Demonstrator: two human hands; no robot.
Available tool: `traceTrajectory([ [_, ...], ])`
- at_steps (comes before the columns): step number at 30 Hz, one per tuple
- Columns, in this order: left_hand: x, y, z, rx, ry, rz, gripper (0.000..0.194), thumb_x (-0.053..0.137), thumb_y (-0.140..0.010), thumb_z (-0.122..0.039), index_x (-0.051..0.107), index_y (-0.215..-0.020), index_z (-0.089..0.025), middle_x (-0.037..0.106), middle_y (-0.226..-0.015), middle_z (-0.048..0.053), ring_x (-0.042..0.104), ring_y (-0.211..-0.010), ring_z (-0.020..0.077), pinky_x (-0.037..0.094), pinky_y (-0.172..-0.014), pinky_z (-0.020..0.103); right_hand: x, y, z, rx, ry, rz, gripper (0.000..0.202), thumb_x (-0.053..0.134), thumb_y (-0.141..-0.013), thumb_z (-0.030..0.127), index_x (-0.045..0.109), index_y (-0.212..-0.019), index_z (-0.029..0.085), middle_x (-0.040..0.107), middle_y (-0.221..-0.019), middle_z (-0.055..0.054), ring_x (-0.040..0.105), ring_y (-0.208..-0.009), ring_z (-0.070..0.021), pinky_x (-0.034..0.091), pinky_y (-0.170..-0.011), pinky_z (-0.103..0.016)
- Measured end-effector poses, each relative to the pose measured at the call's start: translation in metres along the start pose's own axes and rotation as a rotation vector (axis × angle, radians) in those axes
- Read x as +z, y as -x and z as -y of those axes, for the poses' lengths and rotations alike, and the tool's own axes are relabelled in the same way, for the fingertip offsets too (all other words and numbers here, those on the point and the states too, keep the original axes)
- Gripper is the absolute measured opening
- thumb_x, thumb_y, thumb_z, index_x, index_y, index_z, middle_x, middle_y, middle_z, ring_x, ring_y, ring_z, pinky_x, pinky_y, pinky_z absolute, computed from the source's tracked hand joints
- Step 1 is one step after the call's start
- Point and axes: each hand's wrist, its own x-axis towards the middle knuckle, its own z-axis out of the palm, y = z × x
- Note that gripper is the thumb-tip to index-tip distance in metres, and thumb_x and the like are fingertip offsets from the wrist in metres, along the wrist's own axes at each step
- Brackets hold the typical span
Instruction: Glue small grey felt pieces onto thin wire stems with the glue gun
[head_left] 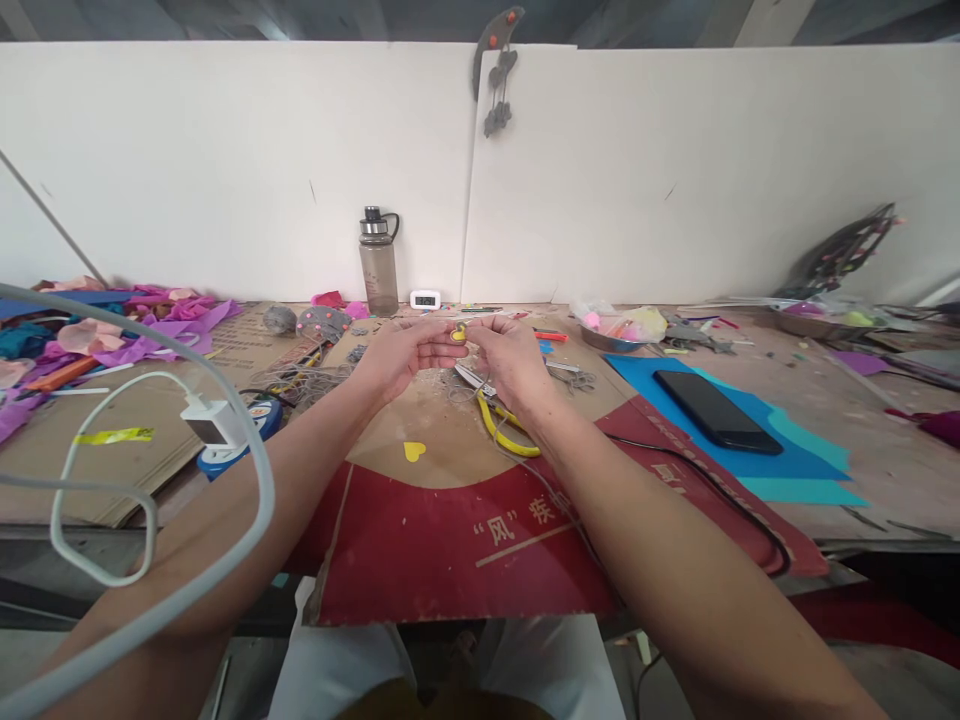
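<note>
Both hands are raised over the cardboard and meet at a small yellow piece [458,335] with a dark edge at its top; its exact kind is too small to make out. My left hand [401,357] pinches it from the left, its fingers pointing inward. From the right, the thumb and fingers of my right hand [514,358] close on the same piece. Below the right hand lie yellow-handled pliers [495,425], partly hidden by the wrist. A thin grey wire [553,492] trails down the board nearby. A flat yellow heart [414,452] lies nearer to me.
A red and brown cardboard sheet [442,555] covers the table in front. At right, a black phone [716,410] rests on blue sheets [795,455]. A bottle [379,265] stands at the back. A white cable [259,480] loops across the left foreground; coloured scraps [161,325] pile beyond.
</note>
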Motion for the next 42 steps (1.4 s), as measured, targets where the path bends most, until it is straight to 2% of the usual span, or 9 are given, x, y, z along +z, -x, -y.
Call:
traceTrajectory([
  [10, -0.001, 0.003, -0.008, 0.1, -0.199, -0.026, 0.021, 0.073, -0.07, -0.032, 0.068, -0.064, -0.013, 0.063, -0.064, 0.006, 0.056, -0.056, 0.0096, 0.039, -0.05, 0.023, -0.002, 0.004, 0.004, -0.083, 0.229, 0.011, 0.009, 0.054, -0.064, 0.026, 0.058, -0.061, 0.018, 0.048, -0.058, 0.005, 0.036, -0.052, -0.0086, 0.031, -0.051, -0.023],
  [14, -0.005, 0.001, -0.008, 0.073, -0.178, -0.036, 0.015, 0.07, -0.069, -0.027, 0.07, -0.071, -0.013, 0.066, -0.071, 0.008, 0.06, -0.061, 0.012, 0.041, -0.051, 0.023, -0.004, 0.004, 0.004, -0.105, 0.309, 0.007, 0.01, 0.054, -0.065, 0.025, 0.06, -0.063, 0.018, 0.051, -0.059, 0.004, 0.039, -0.054, -0.0097, 0.033, -0.053, -0.023],
  [17, -0.013, -0.004, -0.008, 0.079, -0.09, -0.133, 0.015, 0.066, -0.066, -0.022, 0.07, -0.077, -0.012, 0.067, -0.076, 0.007, 0.06, -0.061, 0.0102, 0.042, -0.051, 0.022, -0.006, 0.002, 0.002, -0.096, 0.305, -0.01, 0.01, 0.054, -0.065, 0.026, 0.061, -0.063, 0.018, 0.052, -0.059, 0.004, 0.039, -0.053, -0.0097, 0.033, -0.052, -0.024],
  [21, -0.03, -0.012, -0.011, 0.089, 0.094, -0.334, 0.009, 0.061, -0.063, -0.018, 0.062, -0.072, -0.015, 0.047, -0.052, -0.004, 0.039, -0.041, 0.0039, 0.032, -0.039, 0.018, -0.009, -0.001, -0.001, -0.065, 0.282, -0.036, 0.01, 0.055, -0.065, 0.026, 0.062, -0.064, 0.018, 0.052, -0.059, 0.004, 0.039, -0.053, -0.0097, 0.034, -0.053, -0.024],
  [24, -0.04, -0.015, -0.013, 0.075, 0.094, -0.379, 0.007, 0.062, -0.068, -0.023, 0.058, -0.07, -0.017, 0.028, -0.043, -0.009, 0.022, -0.033, 0.0038, 0.021, -0.033, 0.02, -0.01, -0.002, 0.001, -0.053, 0.302, -0.042, 0.01, 0.056, -0.064, 0.026, 0.061, -0.062, 0.018, 0.053, -0.059, 0.004, 0.04, -0.054, -0.0101, 0.035, -0.052, -0.024],
  [28, -0.034, -0.012, -0.011, 0.032, -0.155, -0.219, 0.032, 0.068, -0.071, -0.046, 0.063, -0.065, -0.015, 0.053, -0.051, 0.001, 0.044, -0.041, 0.0077, 0.034, -0.04, 0.022, -0.009, 0.0, 0.005, -0.043, 0.343, -0.01, 0.011, 0.055, -0.065, 0.027, 0.061, -0.062, 0.018, 0.052, -0.058, 0.004, 0.04, -0.053, -0.0102, 0.033, -0.052, -0.025],
  [30, -0.025, -0.009, -0.008, 0.082, -0.25, -0.085, 0.031, 0.072, -0.07, -0.045, 0.067, -0.067, -0.015, 0.066, -0.068, 0.008, 0.057, -0.056, 0.0108, 0.043, -0.05, 0.023, -0.009, 0.001, 0.007, -0.04, 0.375, 0.014, 0.011, 0.055, -0.066, 0.027, 0.061, -0.063, 0.018, 0.052, -0.057, 0.004, 0.04, -0.052, -0.01, 0.033, -0.053, -0.025],
  [33, -0.015, -0.005, -0.003, 0.082, -0.349, 0.033, 0.025, 0.073, -0.07, -0.041, 0.072, -0.068, -0.016, 0.069, -0.069, 0.009, 0.059, -0.06, 0.0123, 0.046, -0.054, 0.024, -0.008, 0.004, 0.009, -0.062, 0.421, 0.044, 0.01, 0.055, -0.066, 0.025, 0.061, -0.064, 0.018, 0.053, -0.058, 0.004, 0.04, -0.053, -0.0099, 0.033, -0.054, -0.025],
  [42, -0.008, 0.0, -0.008, 0.004, -0.362, 0.022, 0.015, 0.072, -0.071, -0.028, 0.074, -0.074, -0.014, 0.069, -0.063, 0.008, 0.059, -0.053, 0.0104, 0.049, -0.053, 0.023, -0.004, 0.01, 0.014, -0.172, 0.545, 0.069, 0.008, 0.053, -0.067, 0.021, 0.06, -0.064, 0.017, 0.057, -0.061, 0.003, 0.044, -0.056, -0.0101, 0.035, -0.058, -0.025],
])
